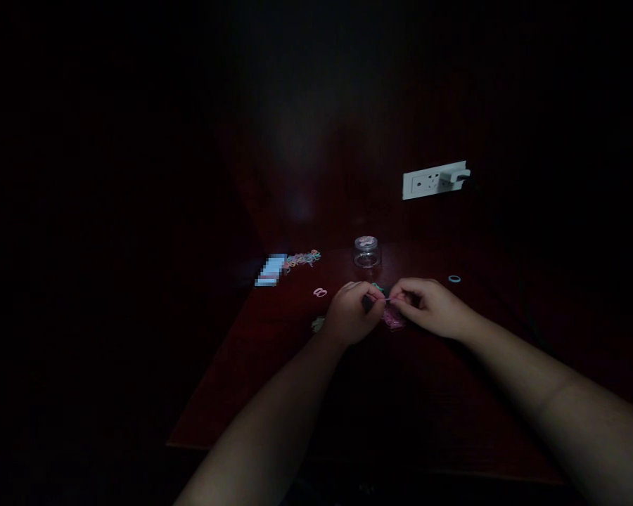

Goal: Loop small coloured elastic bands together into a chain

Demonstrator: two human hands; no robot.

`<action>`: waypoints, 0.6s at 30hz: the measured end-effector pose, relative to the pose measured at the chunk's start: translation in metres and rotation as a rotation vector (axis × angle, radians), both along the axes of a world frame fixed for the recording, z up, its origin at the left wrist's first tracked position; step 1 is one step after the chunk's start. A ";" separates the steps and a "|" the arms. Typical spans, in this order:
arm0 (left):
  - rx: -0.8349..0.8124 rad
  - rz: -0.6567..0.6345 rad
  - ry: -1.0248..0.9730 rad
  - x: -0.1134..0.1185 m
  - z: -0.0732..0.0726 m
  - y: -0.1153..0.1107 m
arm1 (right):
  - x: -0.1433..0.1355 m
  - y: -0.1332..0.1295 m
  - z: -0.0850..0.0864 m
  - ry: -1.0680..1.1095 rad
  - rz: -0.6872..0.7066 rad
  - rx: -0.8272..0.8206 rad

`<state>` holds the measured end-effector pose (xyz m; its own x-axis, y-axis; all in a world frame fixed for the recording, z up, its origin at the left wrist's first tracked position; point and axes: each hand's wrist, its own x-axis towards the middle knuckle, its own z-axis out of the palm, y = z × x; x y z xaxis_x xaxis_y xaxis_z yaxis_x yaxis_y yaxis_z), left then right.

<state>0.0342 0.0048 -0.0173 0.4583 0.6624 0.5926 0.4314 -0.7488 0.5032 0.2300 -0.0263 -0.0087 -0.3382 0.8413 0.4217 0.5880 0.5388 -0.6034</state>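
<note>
My left hand [354, 313] and my right hand [427, 303] meet over the dark red table, fingertips pinched close together. Stretched between them is a small pale purple hair tie [387, 300], mostly covered by the fingers. Just below the fingertips lies a pile of pink hair ties [394, 320]. A few green hair ties [378, 287] show behind the fingers. Pale yellowish hair ties [317, 324] are partly hidden by my left wrist, and pink hair ties [320, 292] lie beyond it. A single blue hair tie [454, 279] rests right of my right hand.
A clear jar with a lid [366, 254] stands behind my hands. At the back left, a lit phone [271, 270] lies beside a heap of mixed-colour hair ties [302, 259]. A white wall socket [433, 180] holds a plug. The table's left edge [205, 376] borders darkness.
</note>
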 end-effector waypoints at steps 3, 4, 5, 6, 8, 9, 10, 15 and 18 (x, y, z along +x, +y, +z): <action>-0.009 -0.001 0.001 0.000 0.000 0.000 | -0.001 -0.001 0.001 0.026 -0.003 0.011; -0.011 -0.002 0.000 0.000 0.000 0.000 | -0.001 -0.001 0.002 0.041 -0.003 0.009; -0.011 -0.001 0.000 -0.001 0.000 -0.001 | -0.002 -0.001 0.003 0.055 -0.004 0.003; -0.010 -0.002 -0.001 -0.001 0.001 -0.001 | -0.002 -0.002 0.003 0.062 -0.005 -0.005; -0.007 -0.003 -0.003 -0.001 0.000 -0.001 | -0.003 -0.002 0.004 0.058 -0.006 -0.021; -0.005 -0.002 -0.006 -0.001 0.000 -0.001 | -0.003 -0.002 0.004 0.050 -0.006 -0.025; -0.005 -0.002 -0.008 -0.001 0.001 -0.001 | -0.003 -0.002 0.004 0.043 -0.005 -0.026; -0.001 -0.005 -0.006 0.000 0.000 0.000 | -0.002 -0.002 0.003 0.028 -0.009 -0.021; -0.006 0.003 -0.004 0.000 0.000 0.000 | -0.001 -0.001 0.002 0.021 -0.010 -0.019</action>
<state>0.0339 0.0046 -0.0176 0.4543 0.6675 0.5899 0.4318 -0.7442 0.5096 0.2288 -0.0273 -0.0068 -0.3207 0.8528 0.4121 0.5806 0.5208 -0.6259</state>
